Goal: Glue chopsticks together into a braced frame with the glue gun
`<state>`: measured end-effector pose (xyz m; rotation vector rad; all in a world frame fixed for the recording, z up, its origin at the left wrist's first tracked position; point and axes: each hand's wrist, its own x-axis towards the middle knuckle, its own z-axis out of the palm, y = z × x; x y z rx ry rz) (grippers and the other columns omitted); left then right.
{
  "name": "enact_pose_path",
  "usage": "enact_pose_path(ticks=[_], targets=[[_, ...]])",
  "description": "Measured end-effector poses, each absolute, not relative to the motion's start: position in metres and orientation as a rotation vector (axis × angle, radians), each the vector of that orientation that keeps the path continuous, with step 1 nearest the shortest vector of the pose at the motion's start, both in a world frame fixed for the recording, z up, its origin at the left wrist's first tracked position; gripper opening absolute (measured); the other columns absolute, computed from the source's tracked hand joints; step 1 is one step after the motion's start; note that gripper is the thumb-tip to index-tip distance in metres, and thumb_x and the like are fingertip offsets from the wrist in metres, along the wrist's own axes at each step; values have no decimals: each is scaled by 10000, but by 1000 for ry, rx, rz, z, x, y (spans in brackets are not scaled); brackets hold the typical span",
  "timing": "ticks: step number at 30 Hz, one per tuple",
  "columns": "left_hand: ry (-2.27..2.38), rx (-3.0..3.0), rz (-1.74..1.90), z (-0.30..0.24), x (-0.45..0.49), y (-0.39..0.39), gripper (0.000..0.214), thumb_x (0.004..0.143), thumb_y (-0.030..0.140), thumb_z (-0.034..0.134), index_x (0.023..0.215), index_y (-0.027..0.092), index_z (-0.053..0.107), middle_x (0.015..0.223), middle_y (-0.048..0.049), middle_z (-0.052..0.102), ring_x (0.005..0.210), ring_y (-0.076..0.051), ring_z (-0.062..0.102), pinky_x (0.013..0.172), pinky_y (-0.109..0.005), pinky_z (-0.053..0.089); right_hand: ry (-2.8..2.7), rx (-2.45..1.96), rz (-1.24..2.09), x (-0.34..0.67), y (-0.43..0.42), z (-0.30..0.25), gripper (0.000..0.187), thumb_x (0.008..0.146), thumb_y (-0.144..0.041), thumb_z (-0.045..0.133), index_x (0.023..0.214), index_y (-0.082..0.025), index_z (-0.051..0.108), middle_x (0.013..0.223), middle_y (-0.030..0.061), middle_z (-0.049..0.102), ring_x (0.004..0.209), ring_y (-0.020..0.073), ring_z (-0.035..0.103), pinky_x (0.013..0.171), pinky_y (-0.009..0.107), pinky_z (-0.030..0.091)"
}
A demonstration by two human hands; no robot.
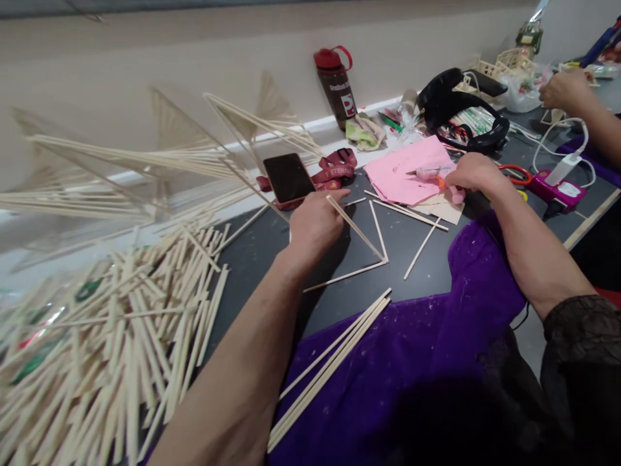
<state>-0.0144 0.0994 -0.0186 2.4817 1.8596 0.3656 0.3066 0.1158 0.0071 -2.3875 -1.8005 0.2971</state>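
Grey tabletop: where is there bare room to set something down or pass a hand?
A strip of grey tabletop lies bare between the stick pile and left forearm, and a smaller patch between the purple cloth and the slanting stick below the pink sheet. Crowded: the stick pile and around the pink sheet, by the right hand.

A stick [356, 228] is being held by the left hand [315, 223]. Over pink paper [388, 175], a tool [429, 173] is being gripped by the right hand [475, 173]. Loose sticks [330, 371] are being supported by purple cloth [359, 401].
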Motion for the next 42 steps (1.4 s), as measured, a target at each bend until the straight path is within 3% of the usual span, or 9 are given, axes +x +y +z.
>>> enact_pose_path(ticks=[7,14,19,28,34,42], targets=[[1842,2494,228,-20,-15,99,531,1011,238,440,1487,182,669,1480,-160,699,1377,-349,645,1116,-462,533,-1565,-2158,598,303,99,19,107,730,-206,759,678,-116,736,557,77,602,622,249,651,619,407,549],[1856,2475,197,-25,-13,102,529,1019,244,427,1485,205,674,1448,-165,718,1327,-346,685,1093,-463,550,-1600,-1734,603,276,96,19,212,832,-332,704,759,-135,728,608,19,569,702,195,638,626,298,486],[1820,2477,217,-27,-12,103,548,1016,202,397,1497,201,660,1477,-184,696,1322,-359,688,1085,-484,552,-1576,-1587,765,242,88,28,135,802,-265,694,790,-136,732,678,-6,627,682,139,621,633,254,444],[1810,2537,174,-27,-12,101,553,1018,193,379,1496,163,654,1458,-203,702,1341,-363,662,1098,-498,525,-1634,-1523,959,212,98,20,114,890,-173,676,1003,-175,658,937,69,756,760,191,725,618,267,528],[1822,2549,140,-26,-12,99,549,1018,190,383,1485,194,670,1452,-169,714,1346,-355,660,1085,-481,526,-1614,-1566,963,220,98,8,52,945,-215,650,977,-175,642,876,65,741,683,186,687,562,275,519],[1828,2532,140,-24,-12,99,556,996,169,387,1462,187,690,1419,-166,736,1317,-360,684,1062,-485,552,-1727,-1642,929,213,93,6,110,990,-276,633,917,-194,625,739,23,696,639,182,683,581,265,499]])
